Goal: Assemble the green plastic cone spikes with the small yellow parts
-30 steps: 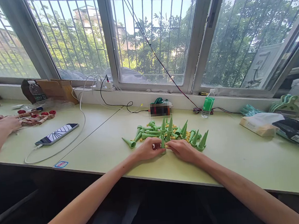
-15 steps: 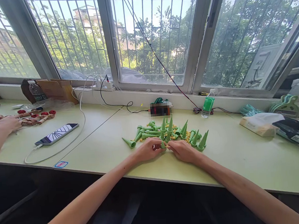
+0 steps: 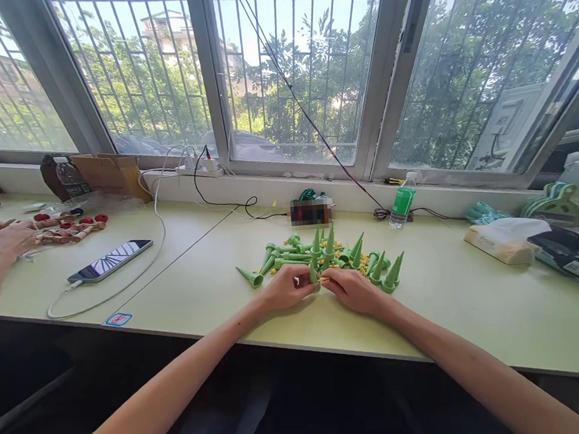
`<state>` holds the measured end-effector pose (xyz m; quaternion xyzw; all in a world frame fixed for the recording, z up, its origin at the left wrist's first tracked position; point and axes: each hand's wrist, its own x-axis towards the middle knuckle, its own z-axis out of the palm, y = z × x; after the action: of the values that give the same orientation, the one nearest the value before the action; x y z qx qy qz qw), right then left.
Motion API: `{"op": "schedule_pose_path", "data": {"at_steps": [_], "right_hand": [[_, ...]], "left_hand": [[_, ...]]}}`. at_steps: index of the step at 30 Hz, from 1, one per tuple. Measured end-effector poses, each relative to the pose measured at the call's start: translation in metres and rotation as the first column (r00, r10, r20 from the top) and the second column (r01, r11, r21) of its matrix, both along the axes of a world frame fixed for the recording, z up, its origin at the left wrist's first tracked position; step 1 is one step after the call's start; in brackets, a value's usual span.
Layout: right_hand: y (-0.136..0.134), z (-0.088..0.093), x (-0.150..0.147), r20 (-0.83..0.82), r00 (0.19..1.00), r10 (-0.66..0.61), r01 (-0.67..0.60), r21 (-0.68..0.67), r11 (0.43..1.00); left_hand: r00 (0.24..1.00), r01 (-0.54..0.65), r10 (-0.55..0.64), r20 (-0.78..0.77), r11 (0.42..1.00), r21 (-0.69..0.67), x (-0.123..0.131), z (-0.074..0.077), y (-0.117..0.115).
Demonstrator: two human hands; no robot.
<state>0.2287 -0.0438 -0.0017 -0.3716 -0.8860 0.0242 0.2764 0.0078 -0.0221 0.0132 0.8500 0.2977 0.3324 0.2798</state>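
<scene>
Over the table (image 3: 478,316), hands (image 3: 286,288) pinch yellow piece (image 3: 323,279) and green cone (image 3: 313,273) — now more upright.

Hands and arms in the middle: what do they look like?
They are a person's. The left hand and right hand wear no gloves, and neither wrist shows a watch or bracelet. The left forearm, marked by a small spot, and right forearm show no sleeves.

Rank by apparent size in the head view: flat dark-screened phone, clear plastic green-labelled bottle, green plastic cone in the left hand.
1. Phone
2. Clear bottle
3. Green cone in the left hand
</scene>
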Motion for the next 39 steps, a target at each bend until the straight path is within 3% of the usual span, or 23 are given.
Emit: {"op": "schedule_pose_path", "data": {"at_steps": [11, 32, 39], "right_hand": [[0.0013, -0.0017, 0.0011, -0.112, 0.992, 0.049, -0.042, 0.067, 0.997], [0.0035, -0.0041, 0.0029, -0.011, 0.998, 0.057, -0.057, 0.043, 0.997], [0.0010, -0.0009, 0.0000, -0.043, 0.999, -0.001, 0.000, -0.013, 1.000]], "left_hand": [[0.994, 0.021, 0.001, 0.106, 0.978, -0.209, -0.0032, 0.0029, 0.0048], [0.997, 0.020, -0.021, -0.069, 1.000, -0.016, -0.0013, 0.0008, 0.0000], [0.999, 0.028, -0.030, -0.026, 0.997, -0.076, -0.0013, 0.0003, 0.0009]]}}
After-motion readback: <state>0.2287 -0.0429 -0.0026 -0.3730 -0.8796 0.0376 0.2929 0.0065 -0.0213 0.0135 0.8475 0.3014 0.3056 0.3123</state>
